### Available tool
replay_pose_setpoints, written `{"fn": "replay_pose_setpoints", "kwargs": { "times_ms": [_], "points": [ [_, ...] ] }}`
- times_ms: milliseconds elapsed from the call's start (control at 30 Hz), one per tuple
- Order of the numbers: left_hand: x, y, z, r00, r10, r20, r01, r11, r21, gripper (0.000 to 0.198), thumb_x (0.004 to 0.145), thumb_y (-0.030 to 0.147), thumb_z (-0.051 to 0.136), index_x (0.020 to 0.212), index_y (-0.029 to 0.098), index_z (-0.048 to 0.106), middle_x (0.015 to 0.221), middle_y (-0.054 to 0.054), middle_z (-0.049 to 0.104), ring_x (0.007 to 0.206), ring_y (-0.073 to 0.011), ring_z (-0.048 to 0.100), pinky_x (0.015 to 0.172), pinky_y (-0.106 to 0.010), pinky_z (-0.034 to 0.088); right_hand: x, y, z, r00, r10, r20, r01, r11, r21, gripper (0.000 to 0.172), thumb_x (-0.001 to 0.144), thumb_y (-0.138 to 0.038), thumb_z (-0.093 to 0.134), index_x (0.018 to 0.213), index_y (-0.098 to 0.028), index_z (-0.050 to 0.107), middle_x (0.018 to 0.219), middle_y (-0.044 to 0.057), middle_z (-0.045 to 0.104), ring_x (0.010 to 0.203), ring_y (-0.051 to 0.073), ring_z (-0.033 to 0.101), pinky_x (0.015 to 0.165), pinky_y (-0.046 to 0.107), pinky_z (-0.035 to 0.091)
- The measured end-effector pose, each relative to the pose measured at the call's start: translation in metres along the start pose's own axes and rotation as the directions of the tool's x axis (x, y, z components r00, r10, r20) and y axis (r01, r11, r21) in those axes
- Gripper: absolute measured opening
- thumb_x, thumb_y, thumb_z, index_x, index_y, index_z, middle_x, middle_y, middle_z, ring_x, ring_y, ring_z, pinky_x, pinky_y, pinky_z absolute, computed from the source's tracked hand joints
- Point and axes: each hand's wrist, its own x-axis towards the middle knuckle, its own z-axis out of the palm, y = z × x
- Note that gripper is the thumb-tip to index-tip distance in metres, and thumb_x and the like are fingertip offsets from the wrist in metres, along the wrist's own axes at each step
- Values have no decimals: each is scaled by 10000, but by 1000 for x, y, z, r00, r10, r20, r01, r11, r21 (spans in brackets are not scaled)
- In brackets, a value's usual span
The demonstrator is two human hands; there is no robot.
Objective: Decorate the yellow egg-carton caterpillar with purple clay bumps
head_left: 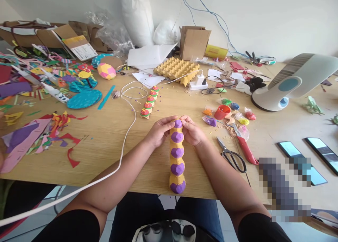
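Note:
A yellow egg-carton strip (173, 161) with purple clay on its several bumps lies lengthwise in front of me, its near end by the table edge. My left hand (160, 132) pinches the far end from the left, thumb beside the last purple cap. From the other side, my right hand (194, 132) has its fingers closed on that same end. Beyond my hands is a second strip (150, 102) decorated in red, green and yellow, with small pins lying around it. Scissors (232, 156) and a red-handled knife (245, 147) rest near my right forearm.
Bagged coloured clay (210, 121) surrounds an orange-red cup (222, 112) on the right. A white cable (124, 143) runs over my left forearm. Paper scraps (70, 138) cover the left side. Further off are an egg tray (176, 70), a white lamp-like device (287, 82) and phones (303, 161).

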Motion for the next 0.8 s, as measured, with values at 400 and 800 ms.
{"fn": "replay_pose_setpoints", "kwargs": {
  "times_ms": [400,800],
  "points": [
    [0,-4,0,995,-4,-100,4,1000,0,312,658,311,910,925,190,801,830,-31,789,698,-153,702,654,-265,507,2,4,2,999,-13,36,14,999,-52,309,733,-335,879,867,-236,620,785,-41,660,686,122,610,661,241,509],
    [0,-4,4,992,1,-124,-7,999,-46,347,690,426,885,904,170,791,826,-35,776,716,-145,690,685,-263,519,1,6,3,1000,-15,11,16,998,-56,288,766,-382,849,865,-244,616,820,-33,659,733,135,611,682,252,516]
  ]
}}
